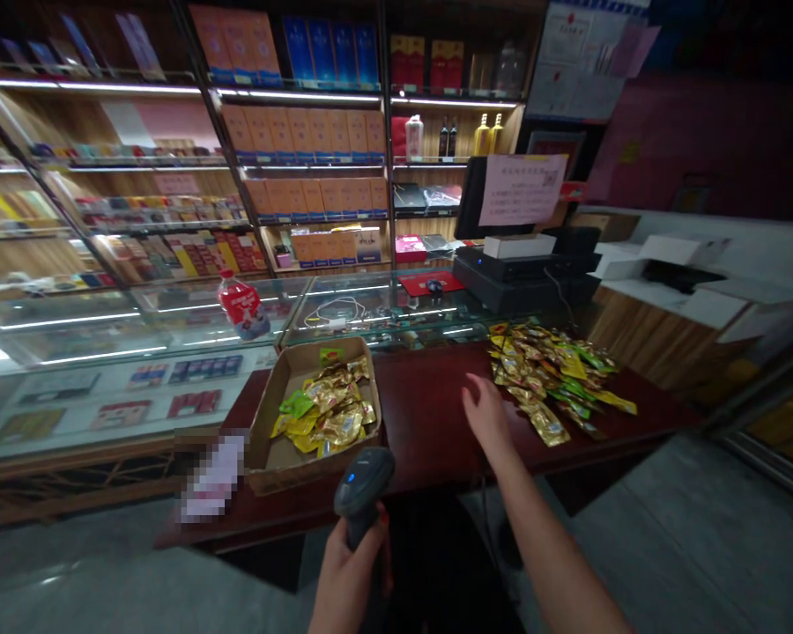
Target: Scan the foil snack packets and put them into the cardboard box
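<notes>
Near the bottom centre, my left hand (352, 563) grips a dark grey barcode scanner (365, 482) with a small blue light on its head. My right hand (485, 409) is stretched over the dark red table, fingers apart and nothing visible in them. Just to its right lies a loose heap of small gold, yellow and green snack packets (545, 370). On the left of the table, beyond the scanner, stands an open cardboard box (264, 445) whose floor is partly covered by similar packets (334, 409).
Behind the table (419, 423) runs a glass display counter (191, 308) bearing a red-labelled bottle (241, 304), a white cable (336, 313) and a computer mouse (434, 287). A monitor (472, 198) with a paper sheet stands at the right. Lit shelves (297, 163) hold boxes and bottles.
</notes>
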A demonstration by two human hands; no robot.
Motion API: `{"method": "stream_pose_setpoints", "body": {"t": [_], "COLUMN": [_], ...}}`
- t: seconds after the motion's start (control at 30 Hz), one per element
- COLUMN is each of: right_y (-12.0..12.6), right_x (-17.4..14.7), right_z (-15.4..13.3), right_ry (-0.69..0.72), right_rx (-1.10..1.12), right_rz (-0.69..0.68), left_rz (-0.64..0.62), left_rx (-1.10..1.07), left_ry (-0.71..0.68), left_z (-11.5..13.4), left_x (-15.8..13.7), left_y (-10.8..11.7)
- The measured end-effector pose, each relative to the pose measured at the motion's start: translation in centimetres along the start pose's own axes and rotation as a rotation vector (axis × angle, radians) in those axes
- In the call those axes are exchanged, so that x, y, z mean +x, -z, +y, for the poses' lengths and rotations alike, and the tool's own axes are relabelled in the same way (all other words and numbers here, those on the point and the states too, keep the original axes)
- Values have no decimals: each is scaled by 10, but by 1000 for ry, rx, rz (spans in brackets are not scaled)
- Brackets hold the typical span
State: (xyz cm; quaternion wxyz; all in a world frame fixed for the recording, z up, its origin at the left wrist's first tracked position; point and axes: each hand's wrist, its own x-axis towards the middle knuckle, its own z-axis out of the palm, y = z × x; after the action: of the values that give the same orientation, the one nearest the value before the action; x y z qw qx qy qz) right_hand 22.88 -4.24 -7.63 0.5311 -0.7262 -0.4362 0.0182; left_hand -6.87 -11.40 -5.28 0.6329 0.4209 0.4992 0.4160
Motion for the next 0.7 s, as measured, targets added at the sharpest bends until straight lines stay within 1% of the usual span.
{"method": "stream_pose_setpoints", "body": {"t": [0.07,0.1,0.13,0.2,0.23,0.3,0.37,0.43,0.47,0.53,0.6,0.63,0.67,0.7], "right_y": [44,60,71,83,84,83,82,81,78,67,43,27,9,-10], "right_x": [-11,-15,-18,-22,-23,-23,-20,-15,-13,-12,-16,-21,-26,-33], "right_z": [42,59,74,96,102,110,111,106,101,85,62,49,37,26], "right_ry": [-69,-113,-163,-210,-217,-218,-243,-265,-274,-289,-282,-284,-290,-328], "right_rx": [-137,-325,-479,-702,-761,-820,-833,-757,-672,-378,-57,97,217,339], "right_rz": [116,171,188,128,75,1,-7,2,13,55,79,58,10,-52], "left_rz": [-25,-38,-50,-65,-70,-86,-99,-110,-113,-112,-110,-111,-116,-125], "left_rx": [3,8,12,12,9,11,19,22,21,23,30,36,43,48], "left_ry": [-12,-12,-10,-10,-11,-6,1,-5,-10,-7,11,20,27,34], "left_z": [2,3,3,3,2,1,-2,-4,-5,-8,-8,-7,-5,-3], "left_x": [-2,-2,-2,-2,-2,-2,-2,-3,-3,-2,0,0,-1,-2], "left_y": [-5,-8,-11,-16,-18,-22,-22,-21,-20,-18,-19,-21,-23,-25]}}
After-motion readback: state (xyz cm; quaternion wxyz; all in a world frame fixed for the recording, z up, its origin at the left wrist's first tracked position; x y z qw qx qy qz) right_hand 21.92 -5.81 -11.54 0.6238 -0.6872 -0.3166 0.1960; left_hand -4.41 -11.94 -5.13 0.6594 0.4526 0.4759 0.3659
